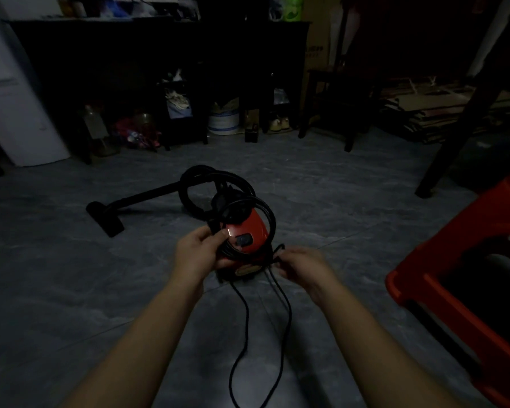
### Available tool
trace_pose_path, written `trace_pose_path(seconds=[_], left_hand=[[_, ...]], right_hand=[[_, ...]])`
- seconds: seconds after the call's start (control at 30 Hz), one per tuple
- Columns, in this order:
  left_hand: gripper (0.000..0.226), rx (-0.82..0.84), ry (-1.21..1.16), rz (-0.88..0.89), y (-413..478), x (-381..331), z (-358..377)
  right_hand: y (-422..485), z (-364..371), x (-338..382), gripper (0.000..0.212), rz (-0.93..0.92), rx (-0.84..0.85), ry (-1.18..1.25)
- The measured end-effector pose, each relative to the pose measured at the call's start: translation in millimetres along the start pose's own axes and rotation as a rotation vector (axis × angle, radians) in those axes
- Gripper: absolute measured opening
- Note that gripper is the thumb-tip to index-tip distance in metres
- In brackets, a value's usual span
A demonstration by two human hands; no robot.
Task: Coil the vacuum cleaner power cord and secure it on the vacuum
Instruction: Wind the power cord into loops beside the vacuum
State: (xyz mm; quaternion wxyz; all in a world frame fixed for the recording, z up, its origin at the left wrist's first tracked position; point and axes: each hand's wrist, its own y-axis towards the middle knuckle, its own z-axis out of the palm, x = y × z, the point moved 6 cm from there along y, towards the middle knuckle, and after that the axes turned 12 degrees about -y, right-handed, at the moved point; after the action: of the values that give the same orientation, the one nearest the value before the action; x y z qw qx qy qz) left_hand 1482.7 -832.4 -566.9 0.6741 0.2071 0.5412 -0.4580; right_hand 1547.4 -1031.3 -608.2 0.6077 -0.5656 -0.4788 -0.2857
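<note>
A small red canister vacuum [255,231] stands on the grey tiled floor in the middle of the dim room. Its black hose [189,184] loops behind it, and the wand with its floor nozzle [105,217] lies to the left. Several loops of the black power cord [265,210] hang in a coil over the vacuum. My left hand [200,251] grips that coil at its left side. At the coil's right side, my right hand [299,265] pinches a strand of the cord. A loose length of cord [245,325] trails down the floor toward me.
A red plastic stool [465,278] stands close at the right. A dark table leg [454,136] slants down behind it. Dark shelving [159,69] with jars, a bucket and shoes lines the back wall. A white appliance [12,113] is at the left.
</note>
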Motion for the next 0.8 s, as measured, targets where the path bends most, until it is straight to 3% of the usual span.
trace_pose_path(seconds=[0.23, 0.37, 0.8], left_hand=[[0.01, -0.043, 0.168, -0.109, 3.3, 13.1, -9.3], [0.009, -0.006, 0.182, -0.207, 5.1, 20.1, -11.7], [0.012, 0.21, 0.084, -0.469, -1.0, 35.8, -1.9]], right_hand=[[-9.4, 1.6, 25.6, 0.024, -0.263, 0.015, -0.013], [-15.3, 0.5, 33.3, 0.016, -0.385, -0.029, -0.084], [-18.7, -4.2, 49.8, 0.021, -0.535, -0.068, -0.094]])
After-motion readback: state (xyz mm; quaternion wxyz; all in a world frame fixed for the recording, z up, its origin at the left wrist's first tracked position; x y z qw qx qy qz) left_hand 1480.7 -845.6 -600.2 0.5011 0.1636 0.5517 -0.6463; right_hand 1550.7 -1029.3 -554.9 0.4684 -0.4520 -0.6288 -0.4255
